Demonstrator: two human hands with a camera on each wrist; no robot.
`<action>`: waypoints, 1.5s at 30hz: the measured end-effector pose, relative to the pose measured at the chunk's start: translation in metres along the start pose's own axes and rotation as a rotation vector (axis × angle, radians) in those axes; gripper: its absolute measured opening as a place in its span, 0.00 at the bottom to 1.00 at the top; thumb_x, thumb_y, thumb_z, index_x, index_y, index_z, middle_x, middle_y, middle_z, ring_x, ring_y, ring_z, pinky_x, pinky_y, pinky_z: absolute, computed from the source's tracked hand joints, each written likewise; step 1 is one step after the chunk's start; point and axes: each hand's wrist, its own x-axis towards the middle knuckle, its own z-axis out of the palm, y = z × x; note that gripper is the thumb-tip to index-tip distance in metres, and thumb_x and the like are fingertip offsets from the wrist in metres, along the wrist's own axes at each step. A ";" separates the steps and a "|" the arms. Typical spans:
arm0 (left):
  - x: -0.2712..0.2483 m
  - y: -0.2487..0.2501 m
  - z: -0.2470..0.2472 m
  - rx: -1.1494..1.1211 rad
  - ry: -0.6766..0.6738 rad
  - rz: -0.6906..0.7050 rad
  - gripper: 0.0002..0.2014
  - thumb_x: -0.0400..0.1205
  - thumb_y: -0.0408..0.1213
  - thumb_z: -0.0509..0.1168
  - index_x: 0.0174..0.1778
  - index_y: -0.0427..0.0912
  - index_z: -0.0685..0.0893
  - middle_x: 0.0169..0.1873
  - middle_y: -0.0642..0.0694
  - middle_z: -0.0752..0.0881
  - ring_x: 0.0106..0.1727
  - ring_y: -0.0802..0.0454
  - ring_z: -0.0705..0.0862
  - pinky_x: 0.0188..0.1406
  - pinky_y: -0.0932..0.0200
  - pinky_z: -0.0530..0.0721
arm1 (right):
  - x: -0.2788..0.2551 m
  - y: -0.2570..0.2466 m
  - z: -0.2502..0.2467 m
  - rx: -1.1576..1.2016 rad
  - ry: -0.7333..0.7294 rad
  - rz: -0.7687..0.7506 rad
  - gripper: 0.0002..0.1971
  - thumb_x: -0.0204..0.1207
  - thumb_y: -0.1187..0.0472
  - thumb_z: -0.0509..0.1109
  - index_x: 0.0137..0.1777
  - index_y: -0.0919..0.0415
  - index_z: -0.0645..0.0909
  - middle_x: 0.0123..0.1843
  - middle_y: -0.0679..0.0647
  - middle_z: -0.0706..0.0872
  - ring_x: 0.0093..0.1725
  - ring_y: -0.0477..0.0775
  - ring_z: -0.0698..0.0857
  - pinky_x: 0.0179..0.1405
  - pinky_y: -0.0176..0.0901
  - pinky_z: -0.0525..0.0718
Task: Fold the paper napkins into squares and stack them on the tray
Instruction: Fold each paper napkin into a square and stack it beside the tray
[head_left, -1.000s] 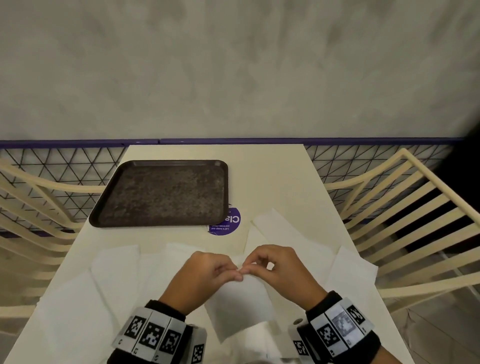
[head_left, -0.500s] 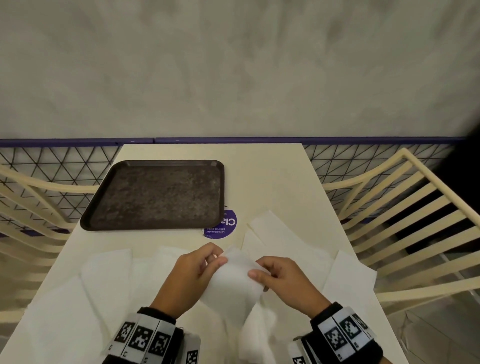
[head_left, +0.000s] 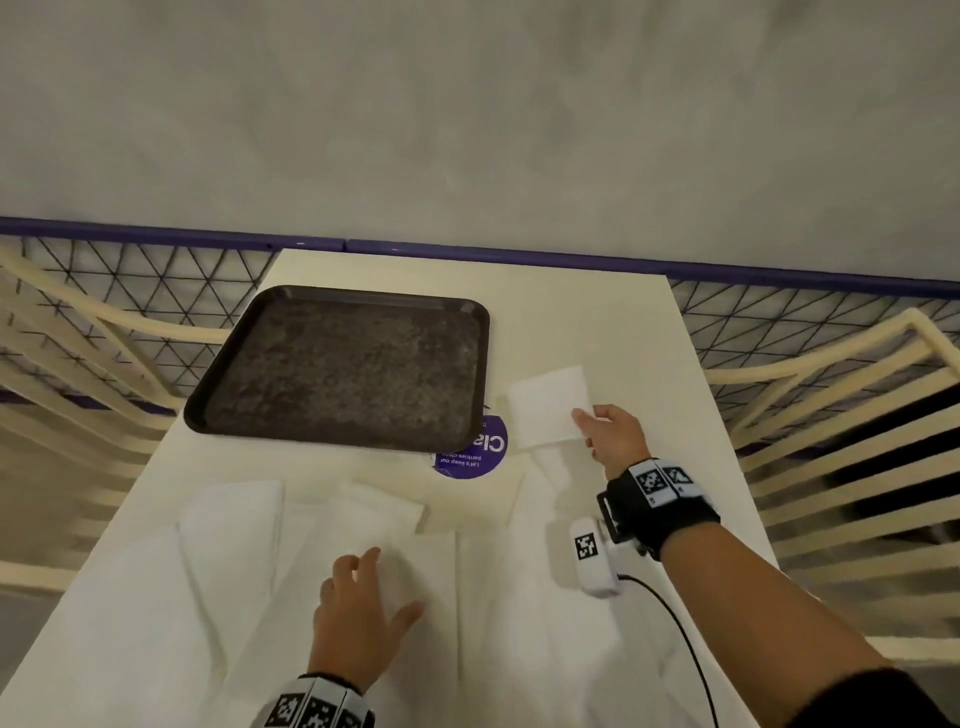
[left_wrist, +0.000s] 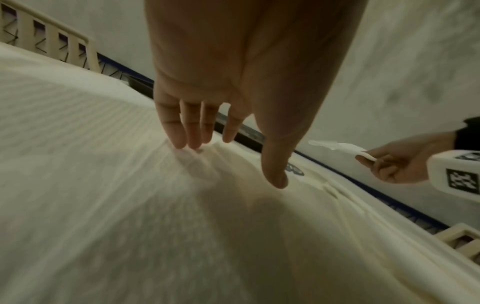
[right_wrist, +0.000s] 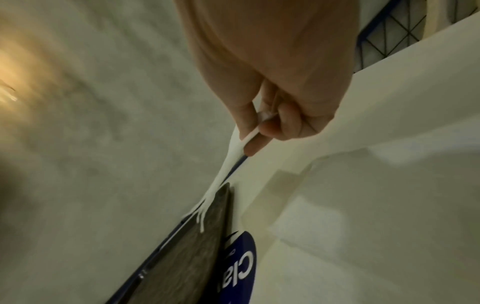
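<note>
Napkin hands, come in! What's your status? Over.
Right hand pinches folded white paper napkin, beside dark brown plastic tray. Left hand open on unfolded napkins. Nothing blocking.

We wear a black wristband (head_left: 662, 512) on each wrist, ringed with white plates bearing black square-code markers. A white camera housing (head_left: 593, 557), also coded, hangs from our right band, trailing a black cable (head_left: 675, 621).

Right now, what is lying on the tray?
Nothing shows on the tray: its dark surface is bare. The right hand pinches the folded napkin beside it, not over it.
</note>
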 end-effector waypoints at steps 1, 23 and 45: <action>0.001 0.000 0.001 0.016 -0.011 -0.016 0.40 0.75 0.56 0.68 0.78 0.42 0.60 0.69 0.40 0.67 0.67 0.40 0.71 0.65 0.51 0.73 | 0.013 0.000 0.004 -0.017 0.005 0.016 0.07 0.77 0.59 0.70 0.49 0.62 0.78 0.30 0.54 0.78 0.27 0.49 0.73 0.25 0.39 0.71; 0.001 -0.011 -0.019 -0.616 -0.003 0.008 0.06 0.82 0.38 0.63 0.39 0.47 0.78 0.35 0.53 0.84 0.35 0.62 0.81 0.34 0.72 0.76 | 0.021 -0.004 0.043 -0.494 0.181 -0.198 0.27 0.75 0.56 0.72 0.71 0.62 0.68 0.70 0.65 0.68 0.69 0.64 0.70 0.65 0.54 0.73; -0.044 0.014 -0.087 -0.979 -0.187 0.239 0.09 0.81 0.35 0.64 0.52 0.36 0.85 0.48 0.45 0.91 0.50 0.50 0.88 0.47 0.59 0.86 | -0.187 0.016 0.026 0.118 -0.666 -0.171 0.09 0.77 0.65 0.69 0.51 0.71 0.83 0.46 0.60 0.88 0.44 0.55 0.85 0.45 0.45 0.81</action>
